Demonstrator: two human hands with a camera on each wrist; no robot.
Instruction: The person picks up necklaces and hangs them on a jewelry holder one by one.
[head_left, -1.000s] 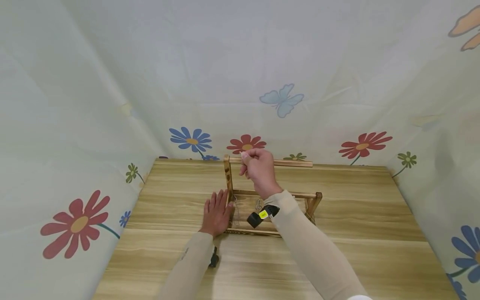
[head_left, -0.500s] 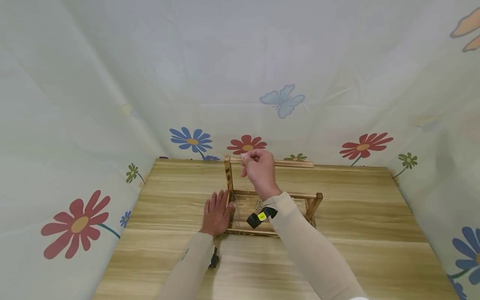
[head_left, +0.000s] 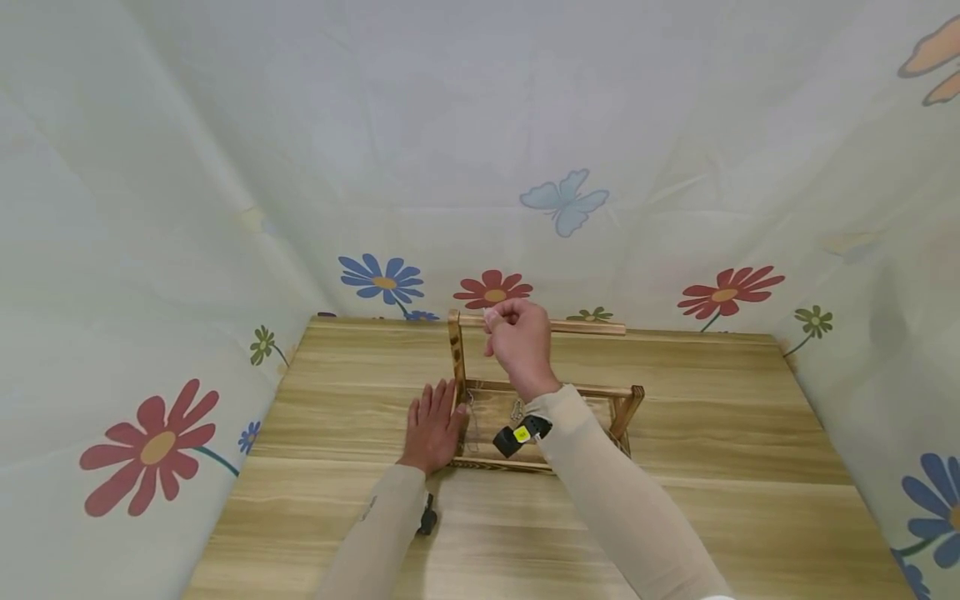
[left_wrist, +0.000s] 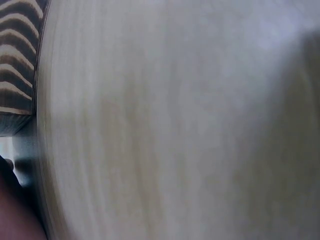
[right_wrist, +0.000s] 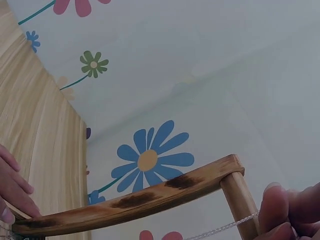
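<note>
A small wooden jewelry stand (head_left: 456,346) has a tray base, one upright post and a horizontal bar (head_left: 585,327). My left hand (head_left: 433,429) lies with straight fingers beside the stand's left end, the thumb against its frame. In front of the bar, my right hand (head_left: 519,342) pinches a thin silver chain (right_wrist: 222,230) between thumb and fingers. The chain runs leftward past the bar's round rod (right_wrist: 240,202) in the right wrist view; its far end is out of sight. In the left wrist view, the stand's dark-striped wood (left_wrist: 17,60) fills the upper left corner.
More silver chain (head_left: 472,425) lies at the tray's left end, and a small metallic piece (head_left: 517,408) sits near its middle. The wood-grain table (head_left: 712,533) reaches back to a flower-printed cloth (head_left: 420,167) on three sides.
Almost nothing differs. My right hand stays by the bar with the chain pinched, its wrist shifting slightly left. The left hand and the stand keep their places.
</note>
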